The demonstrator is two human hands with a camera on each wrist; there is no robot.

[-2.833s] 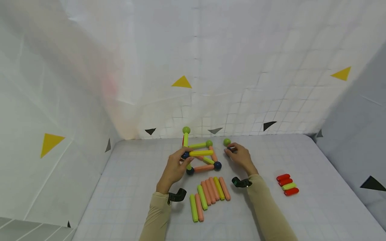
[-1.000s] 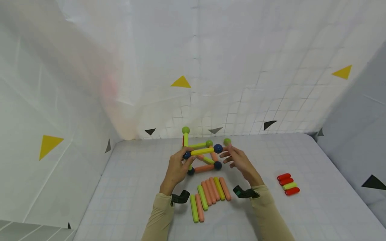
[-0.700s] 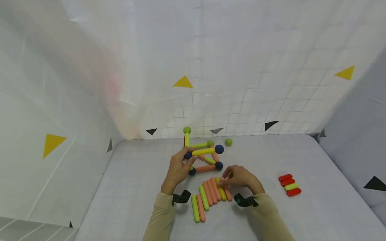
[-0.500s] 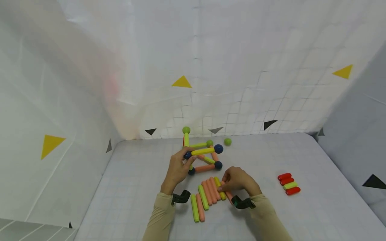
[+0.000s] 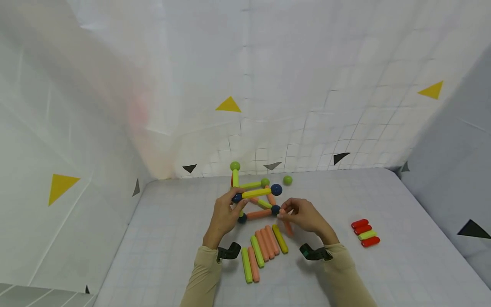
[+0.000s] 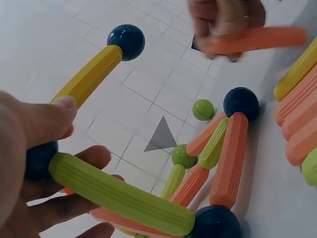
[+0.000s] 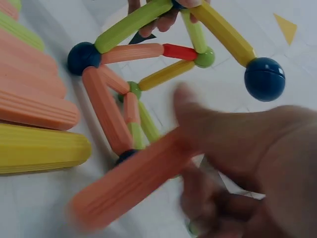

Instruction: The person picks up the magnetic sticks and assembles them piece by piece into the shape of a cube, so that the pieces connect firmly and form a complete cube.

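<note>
My left hand [image 5: 224, 215] pinches a dark blue ball [image 5: 236, 198] at the upper near-left corner of a frame of magnetic rods and balls. From that ball a yellow rod [image 5: 256, 193] reaches out to the right, with another blue ball [image 5: 276, 189] on its end. A green rod [image 6: 124, 193] slants from the held ball down to a blue ball [image 6: 215, 223] at the base. My right hand [image 5: 307, 215] grips one end of an orange rod [image 7: 133, 181], raised beside the base's near-right blue ball [image 5: 275, 209]; its other end points toward me.
Orange, green and yellow rods [image 5: 280, 238] lie side by side in front of the frame. Short red and green rods [image 5: 367, 235] lie at the right. One loose green ball [image 5: 287, 180] sits near the back wall. A green ball [image 5: 235, 166] tops the frame's back left.
My right hand has put a blue ball on the yellow rod's free end, then come down to the row and lifted its rightmost orange rod toward the frame. My left hand keeps its hold.
</note>
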